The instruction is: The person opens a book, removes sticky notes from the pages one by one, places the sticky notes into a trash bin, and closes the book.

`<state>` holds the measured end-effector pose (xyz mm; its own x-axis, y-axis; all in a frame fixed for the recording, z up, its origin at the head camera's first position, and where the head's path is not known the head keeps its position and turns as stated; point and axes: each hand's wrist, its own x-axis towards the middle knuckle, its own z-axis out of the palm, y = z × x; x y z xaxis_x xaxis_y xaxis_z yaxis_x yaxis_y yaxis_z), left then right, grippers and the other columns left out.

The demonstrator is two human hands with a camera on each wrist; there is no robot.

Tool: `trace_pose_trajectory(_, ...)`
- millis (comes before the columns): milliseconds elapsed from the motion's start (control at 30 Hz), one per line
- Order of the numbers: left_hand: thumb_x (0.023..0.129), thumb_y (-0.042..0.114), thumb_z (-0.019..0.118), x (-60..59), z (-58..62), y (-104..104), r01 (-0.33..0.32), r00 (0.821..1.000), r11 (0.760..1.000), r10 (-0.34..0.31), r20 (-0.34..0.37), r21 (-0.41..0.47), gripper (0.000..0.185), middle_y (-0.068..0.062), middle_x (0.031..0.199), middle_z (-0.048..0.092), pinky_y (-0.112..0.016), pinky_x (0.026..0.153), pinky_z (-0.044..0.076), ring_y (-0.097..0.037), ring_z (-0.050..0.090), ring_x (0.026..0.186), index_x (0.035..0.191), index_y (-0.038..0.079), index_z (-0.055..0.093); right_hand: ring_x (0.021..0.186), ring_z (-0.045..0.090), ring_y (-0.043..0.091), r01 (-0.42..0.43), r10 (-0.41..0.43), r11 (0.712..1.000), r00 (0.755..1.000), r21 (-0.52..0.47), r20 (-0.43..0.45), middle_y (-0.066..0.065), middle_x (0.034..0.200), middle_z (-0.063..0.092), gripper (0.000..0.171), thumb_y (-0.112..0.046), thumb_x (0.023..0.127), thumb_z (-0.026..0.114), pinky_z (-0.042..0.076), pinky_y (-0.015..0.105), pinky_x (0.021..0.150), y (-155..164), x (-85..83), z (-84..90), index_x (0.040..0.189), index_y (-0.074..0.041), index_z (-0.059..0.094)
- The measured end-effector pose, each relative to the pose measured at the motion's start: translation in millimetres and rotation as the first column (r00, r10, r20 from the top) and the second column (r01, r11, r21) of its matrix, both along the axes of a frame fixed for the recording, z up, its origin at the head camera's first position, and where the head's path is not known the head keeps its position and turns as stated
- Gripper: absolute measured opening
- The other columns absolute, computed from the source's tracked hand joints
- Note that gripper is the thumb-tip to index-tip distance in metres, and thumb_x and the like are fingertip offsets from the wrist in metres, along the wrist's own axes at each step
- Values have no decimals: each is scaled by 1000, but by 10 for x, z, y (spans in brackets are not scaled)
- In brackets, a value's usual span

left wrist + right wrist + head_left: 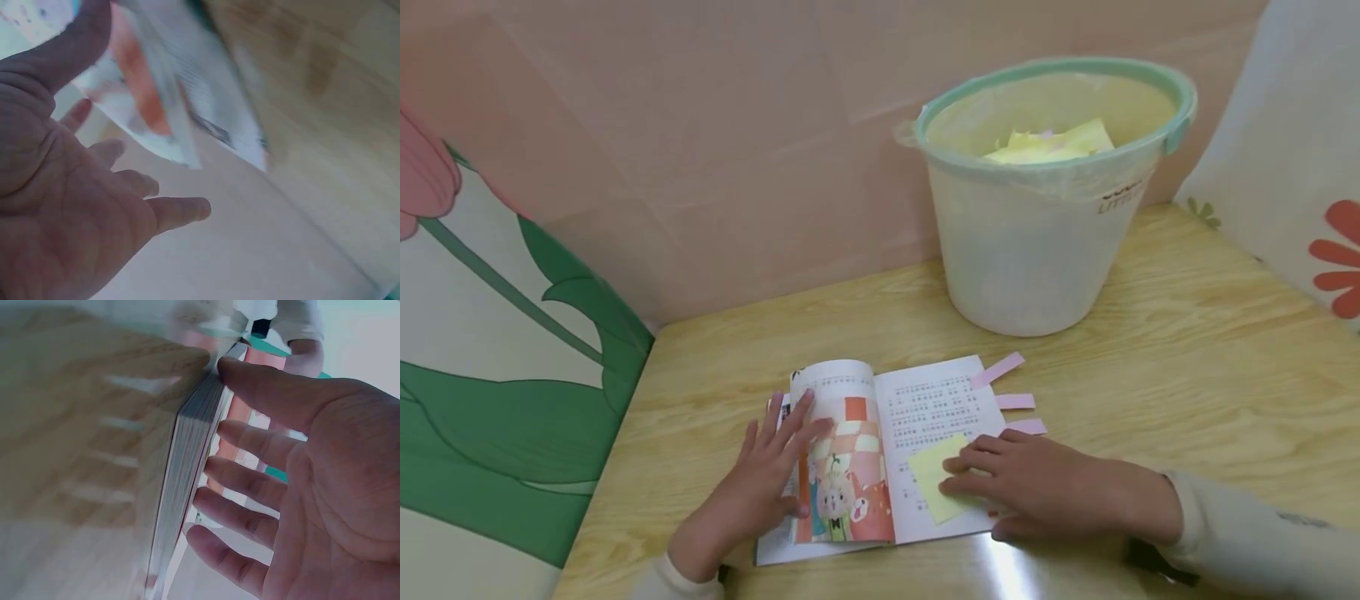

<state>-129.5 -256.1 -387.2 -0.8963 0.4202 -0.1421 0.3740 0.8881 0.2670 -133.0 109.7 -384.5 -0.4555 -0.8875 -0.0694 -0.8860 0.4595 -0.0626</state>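
An illustrated book [925, 392] lies spread on the table, its left-hand leaf bowed upward. My left hand [767, 475] is at that leaf's outer edge, fingers spread over the picture of cartoon animals [842, 500]. In the left wrist view the left palm [75, 200] faces the camera beside the book's pages. On the right page is a yellow sticky note [936, 483], partly hidden by my right hand [1037, 487], whose fairly straight fingers rest on it. The right wrist view shows the right fingers [244, 515] along the book's thick page edge [187, 456].
Pink paper tabs [1017, 402] stick out from the book's right edge. Behind it stands a whitish bucket [1022, 242] with a green rim and a clear liner, holding yellow paper. The wooden table [715, 358] meets a pink backdrop [737, 167] and a flower-patterned panel [497, 333] at left.
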Motion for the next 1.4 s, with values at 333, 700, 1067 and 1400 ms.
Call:
trace_pose_trajectory(333,72,-8,81,122,230,248,192,979,974,-198,-40,-118,90,-5,160,34,-52,112,40,-36,30,149,149,23,47,126,56,18,-29,28,999,999,-32,-42,-9,143,56,59,-41,90,69,47,40,96,46,43,48,144,-31,49)
trace_pose_trajectory(700,86,36,77,39,259,480,156,964,988,-151,218,-2,57,-9,121,44,-21,63,50,-14,56,80,126,11,46,126,56,18,-38,37,999,994,-10,-106,-7,143,56,62,-42,88,70,48,40,96,38,80,62,144,-28,49)
trace_pose_trajectory(1067,104,49,42,75,142,956,-16,999,978,5,-52,-206,42,-25,120,47,-41,54,53,-45,55,93,129,16,50,124,58,16,-36,31,998,994,-48,-102,-8,141,59,50,-49,95,58,48,38,95,-51,91,94,141,-29,53)
trace_pose_trajectory(1400,97,59,50,-17,-16,939,-99,992,982,84,-99,-159,69,-19,164,16,-51,58,56,-58,26,141,155,24,34,123,58,15,6,-7,1000,997,-12,-76,-11,141,58,44,-42,97,59,49,38,96,-50,99,123,140,-32,54)
